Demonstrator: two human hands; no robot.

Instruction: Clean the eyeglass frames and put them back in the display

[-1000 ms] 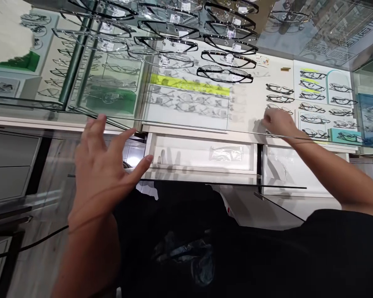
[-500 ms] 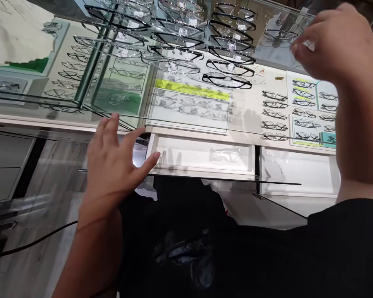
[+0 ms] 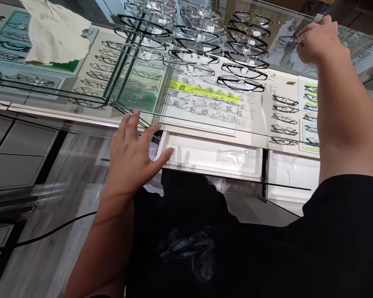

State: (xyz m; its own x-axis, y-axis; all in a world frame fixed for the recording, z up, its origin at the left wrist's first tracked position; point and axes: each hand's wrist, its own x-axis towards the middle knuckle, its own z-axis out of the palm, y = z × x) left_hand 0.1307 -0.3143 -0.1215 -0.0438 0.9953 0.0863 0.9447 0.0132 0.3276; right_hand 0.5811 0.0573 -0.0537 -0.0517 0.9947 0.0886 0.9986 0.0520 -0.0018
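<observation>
My left hand (image 3: 133, 153) is spread with fingers apart at the front edge of the glass shelf (image 3: 255, 133), near the left corner of an open white drawer (image 3: 202, 151). It holds nothing. Stretched far to the right, my right hand (image 3: 318, 40) has its fingers curled at the right end of a pair of eyeglasses (image 3: 286, 40) on the glass. The fingertips are partly hidden, so the grip is hard to see. Left of it, rows of tagged eyeglasses (image 3: 240, 83) stand on the glass, most with dark rims.
Below the glass lie more eyeglasses (image 3: 284, 119) and a white tray (image 3: 199, 124) with a yellow strip. A clear plastic packet (image 3: 233, 156) is in the drawer. A cream cloth (image 3: 54, 35) lies at upper left. A black cable (image 3: 56, 228) runs above the floor.
My right hand has reached farther away and come to the end of the eyeglasses. The view has shifted left, so most things sit farther right; my left hand stays spread by the glass edge.
</observation>
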